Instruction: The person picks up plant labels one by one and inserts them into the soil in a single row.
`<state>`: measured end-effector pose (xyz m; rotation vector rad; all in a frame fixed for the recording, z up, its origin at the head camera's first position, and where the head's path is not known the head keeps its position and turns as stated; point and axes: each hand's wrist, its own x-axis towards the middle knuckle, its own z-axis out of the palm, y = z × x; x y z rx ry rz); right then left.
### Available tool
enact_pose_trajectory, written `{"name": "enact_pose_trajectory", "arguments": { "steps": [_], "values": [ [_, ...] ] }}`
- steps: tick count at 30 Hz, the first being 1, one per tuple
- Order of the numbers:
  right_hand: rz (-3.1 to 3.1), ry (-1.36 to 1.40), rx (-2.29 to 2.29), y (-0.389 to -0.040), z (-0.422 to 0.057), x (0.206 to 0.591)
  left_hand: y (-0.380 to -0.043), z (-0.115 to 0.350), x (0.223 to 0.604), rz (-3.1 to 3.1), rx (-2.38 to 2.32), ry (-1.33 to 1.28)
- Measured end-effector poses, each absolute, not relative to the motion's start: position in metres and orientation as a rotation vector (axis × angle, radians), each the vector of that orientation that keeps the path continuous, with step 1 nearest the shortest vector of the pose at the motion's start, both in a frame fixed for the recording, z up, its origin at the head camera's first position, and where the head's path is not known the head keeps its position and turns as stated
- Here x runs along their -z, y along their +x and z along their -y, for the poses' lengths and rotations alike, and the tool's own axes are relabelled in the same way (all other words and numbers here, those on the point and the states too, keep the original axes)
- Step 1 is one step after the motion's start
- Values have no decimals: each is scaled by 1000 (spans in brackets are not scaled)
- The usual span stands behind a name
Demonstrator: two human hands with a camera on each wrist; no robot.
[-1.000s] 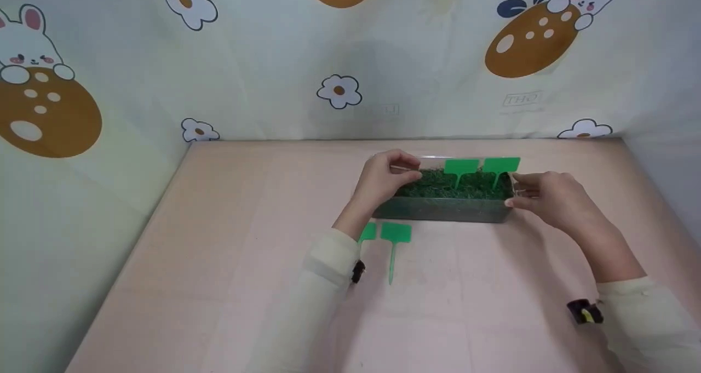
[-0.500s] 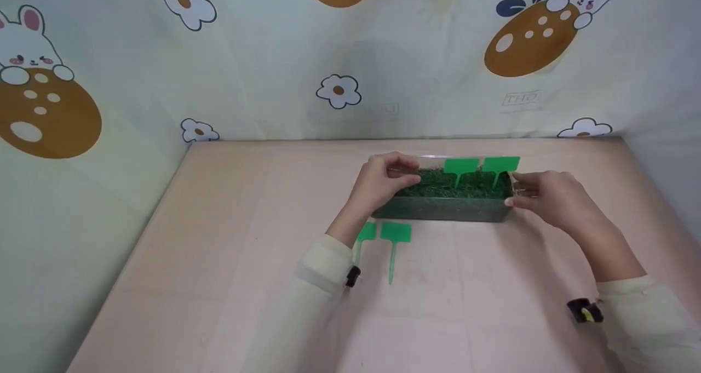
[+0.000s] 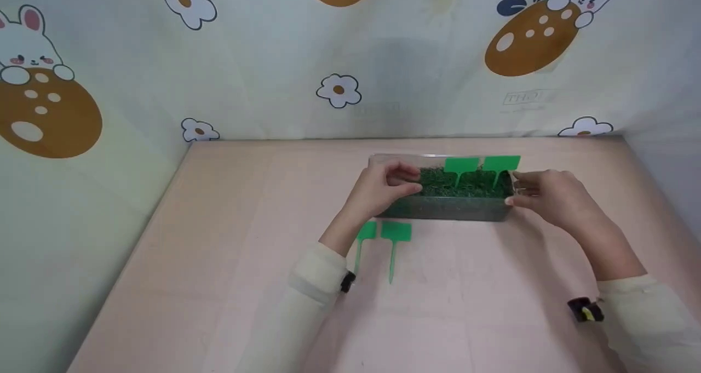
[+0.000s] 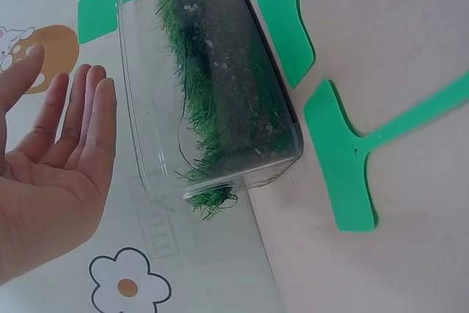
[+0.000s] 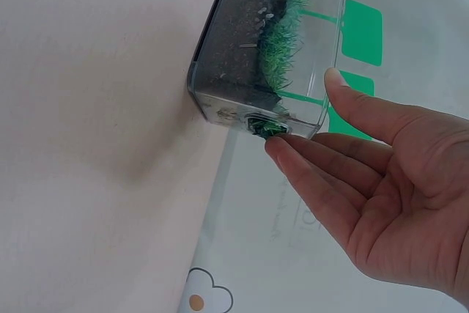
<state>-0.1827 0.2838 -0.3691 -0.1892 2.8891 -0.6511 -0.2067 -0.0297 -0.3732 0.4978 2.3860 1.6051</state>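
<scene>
A clear rectangular plastic box (image 3: 446, 209) of dark soil (image 5: 231, 53) and green artificial grass (image 3: 432, 182) sits right of centre in the head view, on a pale pink tabletop (image 3: 219, 252). Two bright green T-shaped plastic labels (image 3: 501, 163) stand in the grass towards the box's right end, their plates above the rim.

The left hand (image 3: 383, 187), thumb and fingers apart and holding nothing, hovers by the box's left end; the left wrist view shows a gap between them. The right hand (image 3: 550, 195) touches the right end, its nearly straight fingers against the end wall and its thumb by the front corner.

Two more green T-shaped labels (image 3: 396, 231) lie on the tabletop near centre, just in front of the box, stems towards the lower edge. A white cloth backdrop (image 3: 263, 61) printed with rabbits and flowers fills the upper frame.
</scene>
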Motion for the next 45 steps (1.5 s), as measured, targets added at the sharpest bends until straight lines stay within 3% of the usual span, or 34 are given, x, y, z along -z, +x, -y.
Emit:
{"name": "enact_pose_trajectory", "arguments": {
  "steps": [45],
  "values": [
    [-2891,-181,675,-181,-283,374,-181,50,401,-2297,-1138,301]
  ]
}}
